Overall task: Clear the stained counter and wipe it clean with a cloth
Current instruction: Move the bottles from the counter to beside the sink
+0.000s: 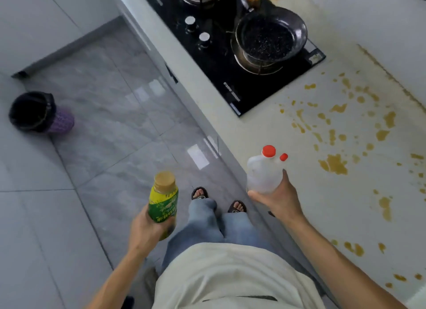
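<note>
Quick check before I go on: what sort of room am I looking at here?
Most likely a home kitchen. A black gas hob is set into a pale counter, with a dark frying pan on one burner. The counter is spattered with yellow-brown stains, and a lined bin stands on the grey tiled floor.

Two bottles [163, 202] [264, 172], one pan [270, 38], one bin [34, 112].

light: bright, soft daylight | glare: white shiny patches on the floor tiles [198, 156] | shadows: faint | blur: whole picture a bit smeared | edges: straight lines bend
</note>
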A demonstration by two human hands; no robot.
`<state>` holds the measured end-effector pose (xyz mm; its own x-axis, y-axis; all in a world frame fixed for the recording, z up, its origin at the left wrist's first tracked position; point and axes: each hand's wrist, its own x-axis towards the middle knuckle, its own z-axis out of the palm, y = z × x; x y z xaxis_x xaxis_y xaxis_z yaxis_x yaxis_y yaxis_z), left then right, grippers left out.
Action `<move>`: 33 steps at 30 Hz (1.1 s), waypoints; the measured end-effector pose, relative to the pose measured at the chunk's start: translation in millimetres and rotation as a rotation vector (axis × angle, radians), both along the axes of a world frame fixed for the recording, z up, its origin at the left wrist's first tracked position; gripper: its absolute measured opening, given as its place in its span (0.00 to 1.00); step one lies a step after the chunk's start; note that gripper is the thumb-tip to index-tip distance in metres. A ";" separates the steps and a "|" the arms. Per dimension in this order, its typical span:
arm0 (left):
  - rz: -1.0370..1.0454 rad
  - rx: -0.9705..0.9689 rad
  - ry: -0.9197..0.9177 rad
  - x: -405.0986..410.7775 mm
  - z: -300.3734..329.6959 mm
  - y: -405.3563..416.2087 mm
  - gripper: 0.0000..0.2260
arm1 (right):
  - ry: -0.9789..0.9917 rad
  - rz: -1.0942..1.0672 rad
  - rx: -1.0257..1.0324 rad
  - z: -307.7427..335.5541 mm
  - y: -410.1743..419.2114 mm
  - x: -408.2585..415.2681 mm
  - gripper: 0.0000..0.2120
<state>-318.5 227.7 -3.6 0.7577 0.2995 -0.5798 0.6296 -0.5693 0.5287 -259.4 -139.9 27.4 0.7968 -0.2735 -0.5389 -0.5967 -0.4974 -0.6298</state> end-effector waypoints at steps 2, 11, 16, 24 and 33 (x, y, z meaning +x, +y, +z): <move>0.108 0.010 0.027 -21.9 -6.0 22.3 0.16 | -0.016 0.092 -0.009 -0.7 22.6 24.7 0.41; 0.376 -0.008 0.098 -42.8 -26.9 104.8 0.18 | -0.013 0.272 0.003 -1.2 141.6 102.9 0.41; 0.389 -0.031 0.070 3.3 -24.8 141.4 0.17 | 0.031 0.285 -0.039 -11.4 180.7 121.8 0.43; 0.396 -0.044 -0.041 123.9 -18.4 188.5 0.18 | 0.118 0.244 -0.120 -24.3 191.2 168.8 0.39; 0.435 -0.016 -0.044 220.1 -19.6 235.3 0.20 | 0.129 0.303 -0.122 -29.5 223.6 287.7 0.38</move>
<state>-98.5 463.0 -23.3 0.5867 0.5879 -0.5570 0.7859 -0.2474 0.5667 28.3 83.7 -2.1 0.7790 -0.1036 -0.6184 -0.4813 -0.7309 -0.4839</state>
